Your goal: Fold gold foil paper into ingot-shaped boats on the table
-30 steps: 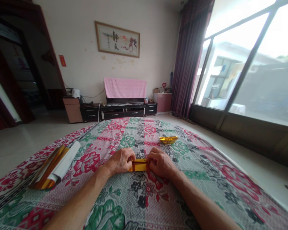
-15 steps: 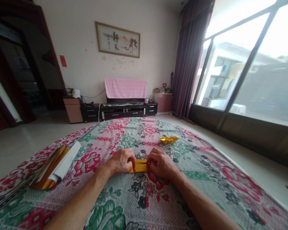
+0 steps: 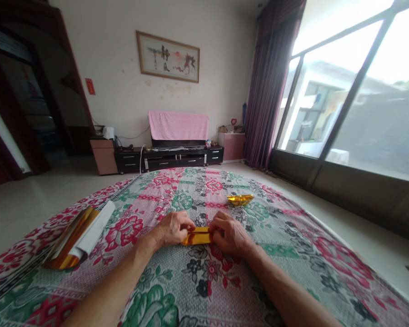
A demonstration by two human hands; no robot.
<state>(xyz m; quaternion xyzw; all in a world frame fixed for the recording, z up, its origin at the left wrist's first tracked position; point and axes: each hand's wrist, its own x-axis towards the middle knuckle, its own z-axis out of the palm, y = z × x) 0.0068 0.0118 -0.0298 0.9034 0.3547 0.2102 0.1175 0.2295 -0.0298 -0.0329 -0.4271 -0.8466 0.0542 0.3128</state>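
A strip of folded gold foil paper (image 3: 200, 238) lies flat on the flowered tablecloth, with a lengthwise slit or fold line along it. My left hand (image 3: 173, 228) grips its left end, fingers curled and thumb against the paper. At the opposite end my right hand (image 3: 227, 231) is closed on the paper, its fingers bent under and partly hiding that edge. Beyond my right hand sits a shiny gold folded-paper ingot (image 3: 240, 200), touched by neither hand.
Left on the table lies a loosely curled stack of gold and white paper sheets (image 3: 78, 238). The round table wears a patterned cloth (image 3: 279, 272). Past it stand a low black cabinet (image 3: 173, 160) and a pink cloth (image 3: 179, 125) draped over a screen.
My left fingers have shifted slightly along the gold paper, with the thumb and fingertips moved a little. The right hand stays almost in place.
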